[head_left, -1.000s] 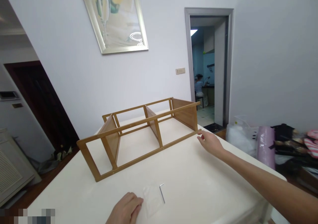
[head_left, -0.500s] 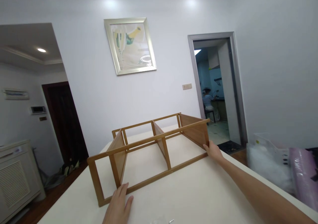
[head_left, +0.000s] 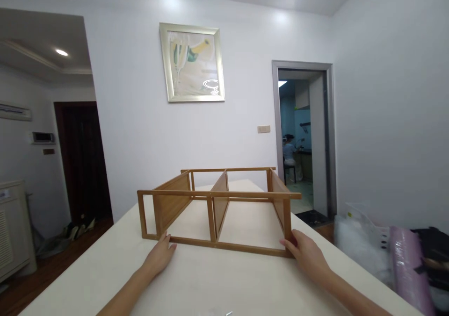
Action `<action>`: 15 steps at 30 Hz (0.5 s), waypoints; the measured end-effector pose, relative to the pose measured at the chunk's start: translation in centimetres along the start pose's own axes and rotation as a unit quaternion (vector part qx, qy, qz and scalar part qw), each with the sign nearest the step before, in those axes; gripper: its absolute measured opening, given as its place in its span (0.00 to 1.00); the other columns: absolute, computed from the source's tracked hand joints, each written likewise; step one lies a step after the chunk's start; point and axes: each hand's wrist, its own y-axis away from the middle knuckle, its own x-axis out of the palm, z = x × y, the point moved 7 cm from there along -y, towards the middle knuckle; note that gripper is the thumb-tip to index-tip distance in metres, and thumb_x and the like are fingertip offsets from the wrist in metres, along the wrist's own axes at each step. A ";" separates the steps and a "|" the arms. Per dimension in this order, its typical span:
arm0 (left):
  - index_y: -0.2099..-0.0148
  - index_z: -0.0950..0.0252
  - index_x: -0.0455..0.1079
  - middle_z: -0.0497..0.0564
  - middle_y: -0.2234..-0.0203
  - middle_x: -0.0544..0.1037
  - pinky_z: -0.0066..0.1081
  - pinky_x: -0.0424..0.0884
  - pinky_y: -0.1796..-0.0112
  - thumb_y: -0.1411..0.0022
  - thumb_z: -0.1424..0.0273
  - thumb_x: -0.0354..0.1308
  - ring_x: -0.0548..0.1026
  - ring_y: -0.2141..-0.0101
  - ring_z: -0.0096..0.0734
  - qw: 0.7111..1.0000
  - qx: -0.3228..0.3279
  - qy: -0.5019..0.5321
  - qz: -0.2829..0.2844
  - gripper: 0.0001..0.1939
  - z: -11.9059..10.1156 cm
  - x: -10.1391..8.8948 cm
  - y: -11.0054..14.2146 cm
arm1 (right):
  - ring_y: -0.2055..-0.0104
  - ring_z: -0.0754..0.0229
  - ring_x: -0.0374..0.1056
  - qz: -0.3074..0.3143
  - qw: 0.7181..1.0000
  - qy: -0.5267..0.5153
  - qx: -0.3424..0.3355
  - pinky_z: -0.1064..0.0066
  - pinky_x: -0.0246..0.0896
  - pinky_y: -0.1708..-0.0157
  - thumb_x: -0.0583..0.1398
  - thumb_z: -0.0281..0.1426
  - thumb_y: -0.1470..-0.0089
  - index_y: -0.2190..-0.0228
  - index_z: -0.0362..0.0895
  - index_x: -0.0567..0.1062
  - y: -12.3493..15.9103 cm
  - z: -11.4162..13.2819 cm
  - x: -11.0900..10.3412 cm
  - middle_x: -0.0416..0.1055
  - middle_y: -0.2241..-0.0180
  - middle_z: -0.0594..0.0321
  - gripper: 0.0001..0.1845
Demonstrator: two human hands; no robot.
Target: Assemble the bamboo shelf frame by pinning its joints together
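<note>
A wooden shelf rack (head_left: 212, 218) with three cross panels lies on its side on the white table (head_left: 224, 283). Its long side runs nearly straight across in front of me. My left hand (head_left: 160, 255) holds the near bottom rail close to the left panel, fingertips behind the wood and thumb in front. At the right end, my right hand (head_left: 305, 250) grips the near corner post, with its thumb on the bottom rail. A small metal piece (head_left: 229, 313), perhaps a hex key, lies at the table's near edge of view.
Clear plastic wrapping (head_left: 358, 246) and a pink wrapped roll (head_left: 409, 264) are on the right beyond the table. A framed picture (head_left: 220, 63) hangs on the wall. Through the doorway (head_left: 275, 105) a person (head_left: 289, 152) sits. A pale cabinet (head_left: 17, 232) stands left.
The rack has turned, its right end coming nearer and its left end swinging away, so it now lies squarer to me. Both hands have moved with it; the camera view has levelled.
</note>
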 end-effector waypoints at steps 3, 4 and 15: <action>0.42 0.77 0.63 0.66 0.39 0.64 0.40 0.54 0.39 0.36 0.63 0.41 0.61 0.38 0.43 0.998 0.020 0.049 -0.045 0.28 -3.7 0.2 1.0 | 0.69 0.54 0.68 -0.004 1.000 0.003 -0.001 0.68 0.53 0.71 0.54 0.41 0.42 0.76 0.47 0.63 1.3 1.3 -0.4 0.72 0.73 0.60 0.15; 0.43 0.75 0.65 0.64 0.42 0.68 0.40 0.56 0.39 0.36 0.62 0.42 0.65 0.40 0.42 0.994 0.038 0.079 -0.061 0.26 -5.4 0.2 1.8 | 0.70 0.55 0.68 0.000 1.000 0.007 -0.003 0.69 0.53 0.71 0.54 0.41 0.41 0.76 0.46 0.63 1.5 1.9 -0.3 0.72 0.73 0.60 0.15; 0.43 0.68 0.65 0.61 0.46 0.72 0.36 0.65 0.48 0.39 0.55 0.51 0.71 0.47 0.41 0.944 0.125 0.303 0.032 0.28 -20.9 -0.4 8.2 | 0.62 0.53 0.72 0.062 0.998 0.022 -0.006 0.70 0.57 0.67 0.55 0.38 0.40 0.65 0.41 0.74 0.7 13.4 6.1 0.76 0.65 0.51 0.14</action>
